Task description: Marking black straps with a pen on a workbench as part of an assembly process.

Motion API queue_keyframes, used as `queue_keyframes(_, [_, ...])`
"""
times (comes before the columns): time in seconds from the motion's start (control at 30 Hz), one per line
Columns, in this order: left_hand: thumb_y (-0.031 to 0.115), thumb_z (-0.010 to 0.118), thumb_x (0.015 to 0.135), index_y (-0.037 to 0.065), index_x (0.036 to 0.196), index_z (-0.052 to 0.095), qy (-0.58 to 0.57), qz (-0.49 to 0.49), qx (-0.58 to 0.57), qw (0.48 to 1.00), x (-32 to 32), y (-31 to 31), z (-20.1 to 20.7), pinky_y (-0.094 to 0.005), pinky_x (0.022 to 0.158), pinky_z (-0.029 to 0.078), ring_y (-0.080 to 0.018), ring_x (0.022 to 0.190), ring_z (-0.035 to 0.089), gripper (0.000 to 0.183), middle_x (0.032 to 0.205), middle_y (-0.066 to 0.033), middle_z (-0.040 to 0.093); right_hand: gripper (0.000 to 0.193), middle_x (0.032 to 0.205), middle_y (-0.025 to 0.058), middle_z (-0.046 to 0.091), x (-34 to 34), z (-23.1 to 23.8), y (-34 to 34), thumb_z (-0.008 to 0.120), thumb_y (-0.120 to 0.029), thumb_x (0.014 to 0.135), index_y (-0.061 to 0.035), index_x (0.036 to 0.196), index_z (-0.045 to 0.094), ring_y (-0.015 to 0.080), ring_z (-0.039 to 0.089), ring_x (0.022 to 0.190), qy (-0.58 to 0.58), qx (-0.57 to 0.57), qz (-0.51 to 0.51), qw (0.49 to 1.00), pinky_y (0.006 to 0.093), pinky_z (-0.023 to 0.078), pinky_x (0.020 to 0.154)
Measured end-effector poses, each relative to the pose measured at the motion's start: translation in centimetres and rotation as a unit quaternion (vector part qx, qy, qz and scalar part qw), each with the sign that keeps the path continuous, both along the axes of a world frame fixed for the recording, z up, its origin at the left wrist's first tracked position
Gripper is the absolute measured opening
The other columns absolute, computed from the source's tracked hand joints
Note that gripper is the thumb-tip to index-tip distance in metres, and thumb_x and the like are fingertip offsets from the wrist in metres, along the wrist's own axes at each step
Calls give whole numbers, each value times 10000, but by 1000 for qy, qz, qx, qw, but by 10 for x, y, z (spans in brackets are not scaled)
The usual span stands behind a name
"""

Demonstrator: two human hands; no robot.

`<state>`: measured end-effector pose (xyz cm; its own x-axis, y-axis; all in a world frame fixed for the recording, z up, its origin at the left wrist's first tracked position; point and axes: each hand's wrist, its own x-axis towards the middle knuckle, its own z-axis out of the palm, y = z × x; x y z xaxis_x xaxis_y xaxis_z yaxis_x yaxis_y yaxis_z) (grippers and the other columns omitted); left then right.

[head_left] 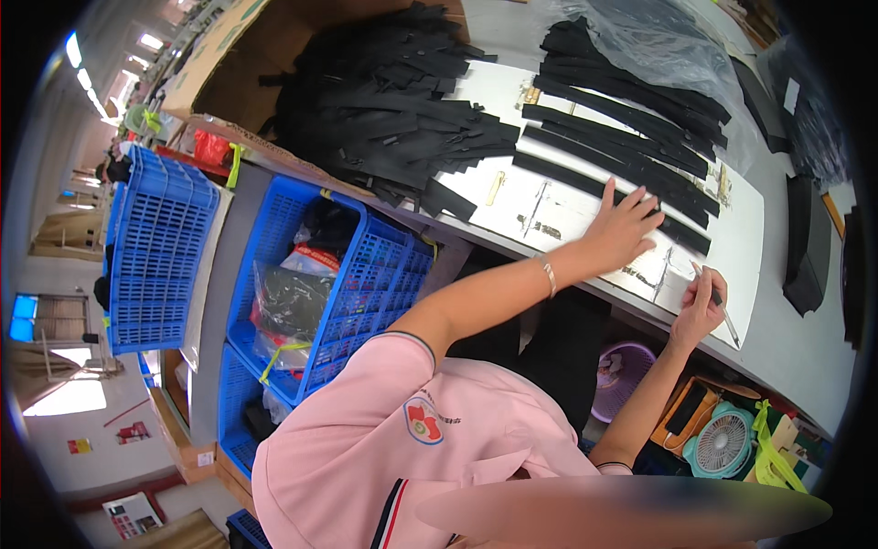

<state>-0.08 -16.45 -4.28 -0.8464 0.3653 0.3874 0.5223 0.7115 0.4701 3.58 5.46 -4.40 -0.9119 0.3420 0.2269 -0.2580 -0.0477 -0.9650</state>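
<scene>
My left hand (625, 229) lies with its fingers spread over a black fabric strip (572, 176), pressing it against a white board (485, 197). My right hand (701, 306) is closed around a thin, silvery pen-like tool (731, 327) near the board's right end. The tool's upper end slants down to the right, and a small dark piece shows by the fingers. Beyond my left hand several more black strips (631, 119) lie side by side across the board. A large loose heap of black strips (393, 110) spreads to the left.
An open cardboard box (224, 82) backs the heap. Clear plastic sheeting (658, 46) covers the far side. Black folded pieces (805, 247) lie at the right. Blue crates (366, 284) stand left of the table; below it are a purple basket (622, 380) and a small fan (722, 441).
</scene>
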Motion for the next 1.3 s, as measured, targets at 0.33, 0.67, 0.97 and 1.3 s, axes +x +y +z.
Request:
queue_keyframes(0.33, [15, 601, 883, 75, 1364, 610, 21, 94, 11, 995, 67, -107, 23, -641, 1222, 128, -386, 1501, 333, 484, 1498, -183, 508, 153, 743, 11, 588, 0, -2, 7, 655, -125, 1017, 4, 1093, 684, 53, 460, 579, 1, 1, -2, 1000, 193, 325, 506])
queue_keyframes(0.67, [300, 634, 991, 73, 1561, 398, 34, 372, -99, 922, 100, -258, 7, -686, 1192, 79, -503, 1534, 134, 658, 1650, -258, 235, 164, 751, 7, 584, 1, 1, 6, 651, -129, 1018, 17, 1084, 684, 50, 452, 587, -13, 32, 3, 999, 193, 325, 514])
queue_keyframes(0.97, [65, 670, 914, 20, 1357, 591, 127, 366, -31, 921, 55, -263, 5, -472, 1177, 348, -382, 1414, 451, 453, 1465, -208, 537, 129, 749, 5, 585, 4, 1, 1, 664, -107, 1006, 5, 1065, 688, 49, 465, 592, -14, 32, -6, 999, 189, 339, 524])
queue_keyframes(1.3, [33, 724, 859, 97, 968, 696, 235, 332, -26, 913, 43, -238, 41, -483, 1116, 366, -275, 1209, 626, 129, 1089, -33, 733, 124, 762, 10, 616, 5, 13, 1, 682, -106, 990, 2, 1048, 700, 50, 496, 603, -18, 34, -22, 999, 189, 336, 526])
